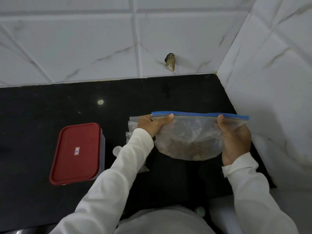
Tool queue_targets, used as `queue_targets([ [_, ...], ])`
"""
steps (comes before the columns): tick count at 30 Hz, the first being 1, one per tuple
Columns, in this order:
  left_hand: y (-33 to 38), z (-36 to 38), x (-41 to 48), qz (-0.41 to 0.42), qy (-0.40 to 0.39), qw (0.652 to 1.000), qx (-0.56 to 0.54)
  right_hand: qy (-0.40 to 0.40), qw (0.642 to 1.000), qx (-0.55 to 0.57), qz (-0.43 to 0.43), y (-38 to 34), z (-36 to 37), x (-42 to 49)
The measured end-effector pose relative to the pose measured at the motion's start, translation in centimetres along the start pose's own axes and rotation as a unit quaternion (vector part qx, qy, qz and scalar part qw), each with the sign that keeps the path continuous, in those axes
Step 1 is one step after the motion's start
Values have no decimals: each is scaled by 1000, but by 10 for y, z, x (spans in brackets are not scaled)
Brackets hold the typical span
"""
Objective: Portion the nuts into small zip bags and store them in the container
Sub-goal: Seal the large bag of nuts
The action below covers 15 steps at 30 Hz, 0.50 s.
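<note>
Nuts (184,147) sit in the blue-zip bag (194,130) we hold right of centre, our left hand (152,124) and right hand (235,139) gripping its top; the red-lidded container (76,152) stands lower left on the surface (33,115)

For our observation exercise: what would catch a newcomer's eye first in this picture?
The large zip bag with a blue seal, nuts at its bottom, stands out at centre right, gripped by the left hand and right hand. Next, the red-lidded container, closed, on the black counter to the left.
</note>
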<state>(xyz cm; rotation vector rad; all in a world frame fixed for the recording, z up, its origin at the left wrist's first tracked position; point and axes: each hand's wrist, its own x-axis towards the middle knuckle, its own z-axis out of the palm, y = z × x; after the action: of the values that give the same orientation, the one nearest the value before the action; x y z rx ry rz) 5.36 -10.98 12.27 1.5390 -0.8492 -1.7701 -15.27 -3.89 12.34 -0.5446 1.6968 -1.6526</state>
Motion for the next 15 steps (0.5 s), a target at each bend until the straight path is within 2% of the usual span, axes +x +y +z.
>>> queue_targets([
  [5, 11, 6, -1, -12, -9, 1000, 0, -14, 999, 21, 23, -3, 5, 2],
  [8, 16, 9, -2, 13, 3, 1000, 28, -24, 998, 57, 34, -7, 6, 7],
  [12, 18, 9, -1, 42, 22, 999, -6, -50, 994, 97, 28, -5, 6, 12],
  [15, 15, 6, 0, 74, 27, 997, 14, -66, 993, 98, 23, -3, 8, 14],
])
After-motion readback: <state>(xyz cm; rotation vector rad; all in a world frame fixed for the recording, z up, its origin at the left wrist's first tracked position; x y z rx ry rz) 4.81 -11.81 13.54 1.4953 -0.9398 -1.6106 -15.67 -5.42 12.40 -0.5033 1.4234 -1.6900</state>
